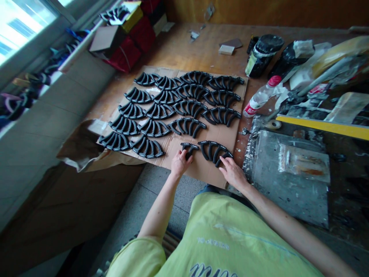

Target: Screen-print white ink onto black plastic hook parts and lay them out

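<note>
Near the front edge of a cardboard sheet (207,173), my left hand (180,163) has its fingers closed on a small group of black curved pieces (189,146). Just to the right, my right hand (234,174) grips the lower right end of a fan-shaped row of black curved pieces (212,150) with thumb and fingertips. Several similar black fans (187,126) lie in rows across the sheet beyond my hands. My fingers partly hide the pieces they touch.
A plastic bottle with a red cap (261,96) stands right of the cardboard, near dark paint-stained containers (263,54). A grey board (288,184) and tape roll (273,124) lie at right. Red boxes (127,50) stand back left, beside a cluttered window ledge (62,63).
</note>
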Motion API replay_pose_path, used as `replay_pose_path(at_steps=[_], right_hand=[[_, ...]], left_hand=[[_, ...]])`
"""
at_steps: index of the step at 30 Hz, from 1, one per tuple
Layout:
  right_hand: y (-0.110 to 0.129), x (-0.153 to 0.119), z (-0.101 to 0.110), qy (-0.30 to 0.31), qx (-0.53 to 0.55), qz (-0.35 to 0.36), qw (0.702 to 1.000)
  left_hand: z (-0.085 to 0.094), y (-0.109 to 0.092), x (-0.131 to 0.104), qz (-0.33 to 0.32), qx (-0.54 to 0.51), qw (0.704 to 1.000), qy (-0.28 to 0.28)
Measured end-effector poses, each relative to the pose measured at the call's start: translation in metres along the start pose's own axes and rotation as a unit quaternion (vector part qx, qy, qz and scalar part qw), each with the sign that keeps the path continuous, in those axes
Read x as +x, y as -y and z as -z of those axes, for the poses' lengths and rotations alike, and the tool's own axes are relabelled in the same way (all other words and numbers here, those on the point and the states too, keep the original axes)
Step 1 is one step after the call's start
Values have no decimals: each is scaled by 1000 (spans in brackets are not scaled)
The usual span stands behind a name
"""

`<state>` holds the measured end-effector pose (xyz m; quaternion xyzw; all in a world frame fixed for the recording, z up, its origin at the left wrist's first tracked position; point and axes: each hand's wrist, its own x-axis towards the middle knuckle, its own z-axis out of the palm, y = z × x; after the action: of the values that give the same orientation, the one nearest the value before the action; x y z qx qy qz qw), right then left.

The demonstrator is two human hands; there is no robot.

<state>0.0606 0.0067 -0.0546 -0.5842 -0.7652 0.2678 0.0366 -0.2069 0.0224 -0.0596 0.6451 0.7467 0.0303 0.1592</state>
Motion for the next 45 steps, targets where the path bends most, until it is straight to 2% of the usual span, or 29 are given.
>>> replay_pose_path(at_steps=[7,18,25,28,30,34,38,41,45], right_hand=[[-1,0,-2,-5,1,-3,1000],[2,0,1,10,-8,-12,1000],[3,-1,1,13,-11,-17,1000],[2,0,-1,8,-15,-17,1000],[2,0,-1,2,-17,-16,1000],[2,0,-1,-4,-21,-14,1000],[3,0,-1,-2,-28,-14,1000],[3,0,-1,-2,-29,-12,1000],[3,0,0,0,-31,-17,999]], left_hand=[[8,0,4,-12,5,1000,8],[16,32,7,-70,47,995,45],[14,41,15,-90,33,995,33],[15,43,13,-90,31,995,37],[18,41,8,-89,34,995,19],[17,34,-6,-58,24,996,-65],[6,28,-12,15,-13,991,-131],[-3,29,-8,64,-35,990,-119],[-6,32,-1,73,-34,993,-86]])
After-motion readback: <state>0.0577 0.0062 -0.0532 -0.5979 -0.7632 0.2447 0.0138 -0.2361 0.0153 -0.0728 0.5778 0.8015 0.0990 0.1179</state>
